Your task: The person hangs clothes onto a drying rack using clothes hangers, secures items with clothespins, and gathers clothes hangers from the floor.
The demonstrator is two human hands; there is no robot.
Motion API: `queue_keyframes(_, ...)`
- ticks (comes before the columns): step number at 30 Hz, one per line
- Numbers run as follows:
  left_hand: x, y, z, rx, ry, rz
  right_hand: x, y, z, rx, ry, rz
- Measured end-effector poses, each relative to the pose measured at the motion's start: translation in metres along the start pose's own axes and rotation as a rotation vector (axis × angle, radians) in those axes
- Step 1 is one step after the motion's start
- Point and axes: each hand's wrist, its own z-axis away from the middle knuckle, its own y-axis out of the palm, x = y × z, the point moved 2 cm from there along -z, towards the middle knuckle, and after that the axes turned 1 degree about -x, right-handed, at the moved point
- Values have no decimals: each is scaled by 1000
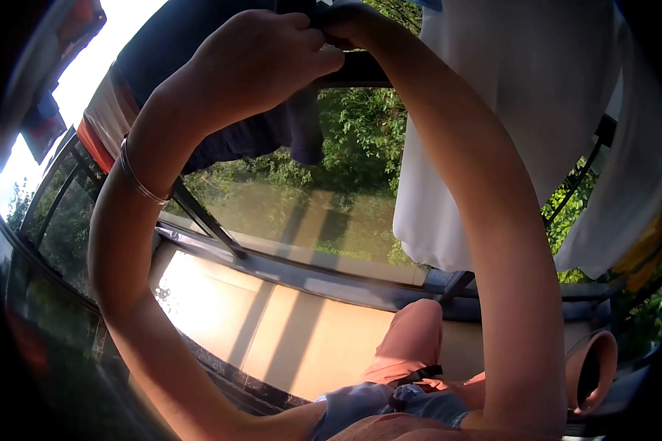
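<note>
Left hand (261, 62) and right hand (354, 28) are being held far and high, presumably because dark cloth (173, 48) is being hung there; whether fingers are grasping cannot be told.

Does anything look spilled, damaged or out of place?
Nothing plainly stands out. The white cloth and dark cloth hang loosely, and the dark bands on the pale surface look like shadows, not spills. Whatever lies between the left hand and right hand is too dark to judge.

Both arms (518, 257) reach up and forward, elbows bowed outward. Left hand (272, 55) curls, fingers bent, near right hand (354, 26); right fingertips hidden.
</note>
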Motion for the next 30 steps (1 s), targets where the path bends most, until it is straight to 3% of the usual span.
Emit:
queue_keyframes(2, 0, 5, -6, -54, -23, 58, 21, -13, 25, -166, 73, 174)
queue_keyframes(3, 0, 5, -6, -55, -17, 56, 14, -21, 12, -195, 119, 405)
queue_keyframes(4, 1, 4, -6, -56, -47, 152, 6, -27, -1, -203, 118, 402)
queue_keyframes(6, 3, 3, -5, -61, -74, 243, 23, -18, 4, 109, -360, 1466)
queue_keyframes(7, 4, 3, -5, -46, -65, 229, 20, -32, 14, -214, -26, 857)
queue_keyframes(8, 3, 3, -5, -30, -57, 216, 16, -35, 10, -217, -24, 854)
queue_keyframes(10, 7, 4, -11, 1, -72, 161, 7, -36, 0, -133, -162, 1101)
queue_keyframes(15, 14, -9, -28, -37, 0, 74, 8, -41, 8, -47, -282, 1271)
queue_keyframes(20, 12, -24, -27, 135, -49, 101, 6, -37, 11, 85, -473, 1564)
queue_keyframes(22, 15, -21, -28, 177, -43, 102, 20, -40, 30, -191, -38, 795)
queue_keyframes(25, 20, -11, -30, 166, -28, 88, 22, -40, 28, -106, -134, 905)
queue_keyframes(27, 24, 2, -34, 114, -16, 67, 18, -43, 29, -97, -160, 806)
queue_keyframes(29, 36, 17, -40, -96, -245, 233, 20, -44, 32, -93, -189, 704)
queue_keyframes(30, 39, 23, -42, -99, -243, 230, 23, -45, 38, -145, -120, 635)
